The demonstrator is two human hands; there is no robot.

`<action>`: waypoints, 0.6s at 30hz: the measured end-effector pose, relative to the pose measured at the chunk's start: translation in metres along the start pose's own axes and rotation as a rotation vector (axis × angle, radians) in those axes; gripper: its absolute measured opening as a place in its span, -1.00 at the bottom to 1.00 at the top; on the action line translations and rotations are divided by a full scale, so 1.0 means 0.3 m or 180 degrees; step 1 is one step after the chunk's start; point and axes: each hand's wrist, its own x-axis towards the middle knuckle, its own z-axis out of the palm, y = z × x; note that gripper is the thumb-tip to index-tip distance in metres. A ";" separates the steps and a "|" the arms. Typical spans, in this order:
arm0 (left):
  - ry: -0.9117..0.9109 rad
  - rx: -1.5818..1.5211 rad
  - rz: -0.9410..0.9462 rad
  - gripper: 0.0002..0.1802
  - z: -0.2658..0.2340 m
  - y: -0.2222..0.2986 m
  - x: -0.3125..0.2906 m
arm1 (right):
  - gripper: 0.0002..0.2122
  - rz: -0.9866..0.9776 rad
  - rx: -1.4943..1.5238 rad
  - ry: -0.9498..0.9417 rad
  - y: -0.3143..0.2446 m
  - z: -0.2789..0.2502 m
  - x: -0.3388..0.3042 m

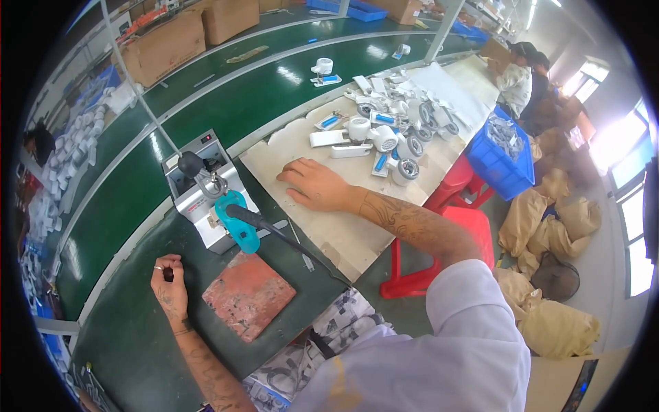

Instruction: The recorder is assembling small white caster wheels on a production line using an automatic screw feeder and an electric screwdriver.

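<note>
My left hand [169, 283] is closed around a small dark, rounded thing [168, 274], mostly hidden by the fingers, above the green worktop. My right hand [317, 186] reaches forward, palm down and fingers apart, over the cardboard-covered table [350, 240]; it holds nothing. Just beyond its fingers lie white plastic housings [329, 139] and round white fan-like heads [358, 128], some with blue cylinders [382, 162]. Between my hands stands a silver metal box [209, 199] with a small red display. A teal, rounded piece [238, 223] with a black cable is at its front.
A worn reddish square slab [249, 295] lies before me. Behind runs a green conveyor [274, 79] carrying a few white parts. Red stools [467, 230] and a blue crate [503, 154] of grey parts stand right, near tan sacks [556, 329]. Another person [515, 79] sits at the far right.
</note>
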 end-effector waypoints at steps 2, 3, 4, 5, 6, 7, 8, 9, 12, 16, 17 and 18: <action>-0.0008 -0.0148 -0.0005 -0.90 0.009 0.005 0.002 | -0.74 0.0451 0.0083 0.0203 -0.017 0.011 0.017; -0.0003 -0.0158 -0.0011 -0.90 0.009 0.005 0.002 | -0.74 0.0446 0.0077 0.0194 -0.018 0.021 0.022; 0.0005 -0.0178 -0.0005 -0.89 0.007 0.006 0.000 | -0.76 0.0492 0.0098 0.0262 -0.021 0.031 0.023; 0.0013 -0.0201 0.0001 -0.88 0.007 0.007 0.000 | -0.78 0.0538 0.0116 0.0330 -0.022 0.037 0.022; 0.0012 -0.0215 0.0000 -0.88 0.009 0.006 0.002 | -0.78 0.0538 0.0104 0.0322 -0.023 0.041 0.020; 0.0001 -0.0233 0.0012 -0.87 0.007 0.001 0.003 | -0.79 0.0596 0.0105 0.0344 -0.029 0.045 0.019; -0.0010 -0.0252 0.0024 -0.86 0.007 -0.001 0.003 | -0.80 0.0654 0.0106 0.0366 -0.032 0.045 0.019; -0.0009 -0.0261 0.0021 -0.86 0.008 -0.001 0.004 | -0.80 0.0652 0.0099 0.0359 -0.031 0.042 0.019; 0.0026 -0.0268 -0.0031 -0.87 0.011 -0.006 0.004 | -0.80 0.0682 0.0141 0.0369 -0.039 0.036 0.019; 0.0131 -0.0106 -0.0020 -0.88 0.017 -0.005 0.003 | -0.80 0.0678 0.0198 0.0449 -0.036 0.037 0.020; 0.0133 -0.0111 -0.0044 -0.88 0.019 0.001 0.003 | -0.80 0.0702 0.0230 0.0451 -0.035 0.038 0.019; 0.0132 -0.0115 -0.0044 -0.88 0.021 0.001 0.002 | -0.80 0.0703 0.0226 0.0450 -0.032 0.039 0.018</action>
